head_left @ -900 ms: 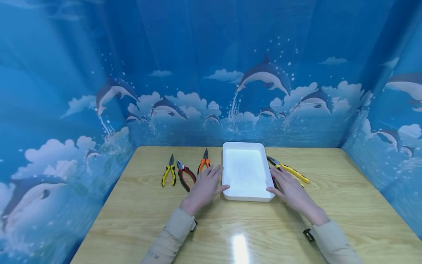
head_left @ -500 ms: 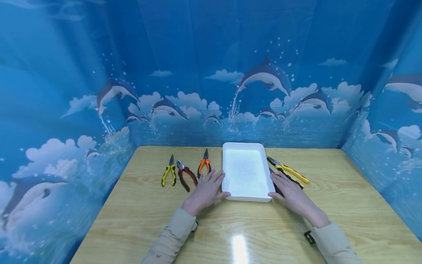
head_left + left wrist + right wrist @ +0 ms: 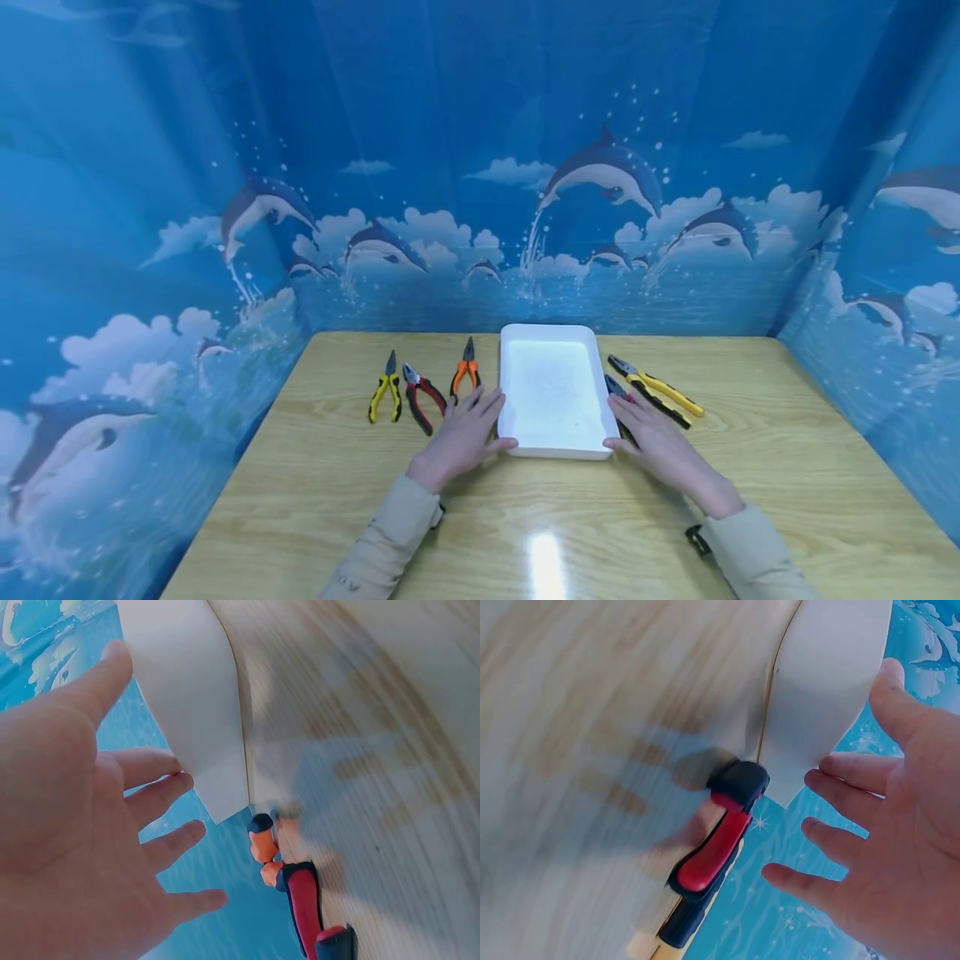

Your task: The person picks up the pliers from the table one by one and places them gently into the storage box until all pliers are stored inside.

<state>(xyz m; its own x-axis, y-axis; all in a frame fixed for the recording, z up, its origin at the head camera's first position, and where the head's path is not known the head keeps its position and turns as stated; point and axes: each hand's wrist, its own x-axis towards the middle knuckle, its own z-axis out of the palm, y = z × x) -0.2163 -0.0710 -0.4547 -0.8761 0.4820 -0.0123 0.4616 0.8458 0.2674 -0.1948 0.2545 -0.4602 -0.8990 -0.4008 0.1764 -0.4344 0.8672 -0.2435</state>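
Observation:
A shallow white tray [image 3: 555, 392] rests on the wooden table between my two hands. My left hand [image 3: 461, 437] is at its left side, thumb at the near corner and fingers extended along the wall. My right hand [image 3: 660, 446] mirrors it on the right side. In the left wrist view the left hand's fingertips [image 3: 182, 780] meet the tray's outer wall [image 3: 187, 705]. In the right wrist view the right hand's fingertips [image 3: 825, 763] touch the opposite wall [image 3: 825, 690]. Red-and-black pliers [image 3: 716, 851] lie beside the tray, partly hidden by the right hand in the head view.
Left of the tray lie yellow-and-black pliers [image 3: 385, 396], red-and-black pliers [image 3: 427, 400] and orange pliers [image 3: 467, 371] close to the left fingers. Yellow-and-black pliers [image 3: 660, 390] lie to the right. A dolphin-print curtain [image 3: 480, 167] rises behind the table [image 3: 337, 500].
The tray has shifted slightly left, both hands moving with it. More of the red-handled pliers on its right now shows. Both hands slid a little nearer the tray's front corners.

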